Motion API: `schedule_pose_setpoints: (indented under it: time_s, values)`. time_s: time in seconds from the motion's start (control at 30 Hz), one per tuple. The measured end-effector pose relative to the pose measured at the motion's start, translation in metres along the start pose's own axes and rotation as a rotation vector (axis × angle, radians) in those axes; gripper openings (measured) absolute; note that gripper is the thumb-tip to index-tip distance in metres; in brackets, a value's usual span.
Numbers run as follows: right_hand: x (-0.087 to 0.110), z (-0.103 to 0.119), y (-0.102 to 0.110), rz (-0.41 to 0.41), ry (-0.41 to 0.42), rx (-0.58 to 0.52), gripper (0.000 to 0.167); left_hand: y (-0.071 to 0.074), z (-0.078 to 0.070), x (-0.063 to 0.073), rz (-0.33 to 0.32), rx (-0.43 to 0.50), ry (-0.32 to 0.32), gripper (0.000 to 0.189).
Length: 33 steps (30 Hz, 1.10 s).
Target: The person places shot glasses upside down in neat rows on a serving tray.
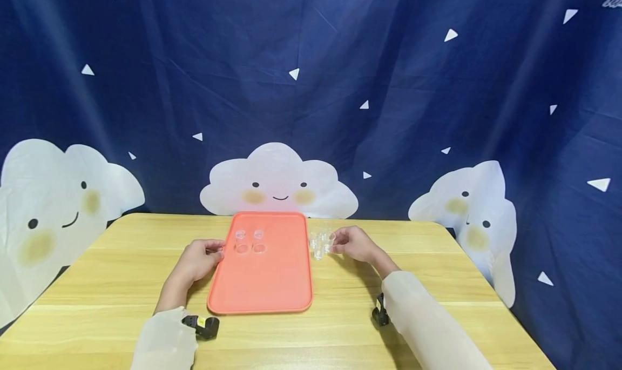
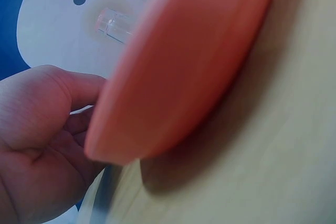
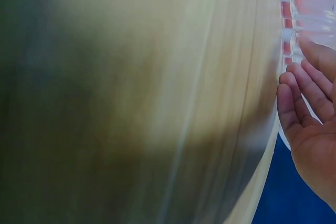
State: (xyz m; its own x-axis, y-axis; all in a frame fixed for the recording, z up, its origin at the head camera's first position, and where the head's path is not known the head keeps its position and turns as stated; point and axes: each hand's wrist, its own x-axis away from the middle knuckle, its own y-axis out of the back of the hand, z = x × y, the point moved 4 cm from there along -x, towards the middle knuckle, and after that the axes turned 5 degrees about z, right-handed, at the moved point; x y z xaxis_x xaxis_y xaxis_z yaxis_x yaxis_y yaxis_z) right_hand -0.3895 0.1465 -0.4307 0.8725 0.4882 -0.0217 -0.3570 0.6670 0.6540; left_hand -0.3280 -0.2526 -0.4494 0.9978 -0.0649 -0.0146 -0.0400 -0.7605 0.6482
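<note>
An orange-red tray (image 1: 262, 289) lies on the table, and my left hand (image 1: 196, 262) grips its left rim. The left wrist view shows the fingers of that hand (image 2: 44, 135) at the tray's edge (image 2: 173, 77). Two clear drinking glasses (image 1: 259, 240) stand on the tray's far left part, apparently upside down with their thick bases up. Just right of the tray, several more clear glasses (image 1: 318, 246) stand close together on the table. My right hand (image 1: 357, 244) pinches the rightmost of these; in the right wrist view its thumb meets the clear glass (image 3: 310, 11).
The wooden table (image 1: 272, 343) extends around the tray, with its far edge near a dark blue curtain (image 1: 311, 111) printed with white clouds. A black wrist camera (image 1: 206, 327) is strapped to the left wrist and another camera (image 1: 380, 311) to the right.
</note>
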Motion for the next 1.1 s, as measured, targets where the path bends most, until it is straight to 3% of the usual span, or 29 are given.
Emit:
schedule_pose_setpoints:
  time_s: [0.73, 1.1]
  values:
    - [0.004, -0.004, -0.001, -0.039, 0.007, -0.03, 0.028, 0.0, 0.0, 0.0, 0.002, -0.003, 0.014, 0.035]
    - [0.016, -0.008, 0.01, -0.065, 0.025, -0.149, 0.027, 0.0, -0.002, 0.001, 0.008, -0.002, 0.015, 0.034]
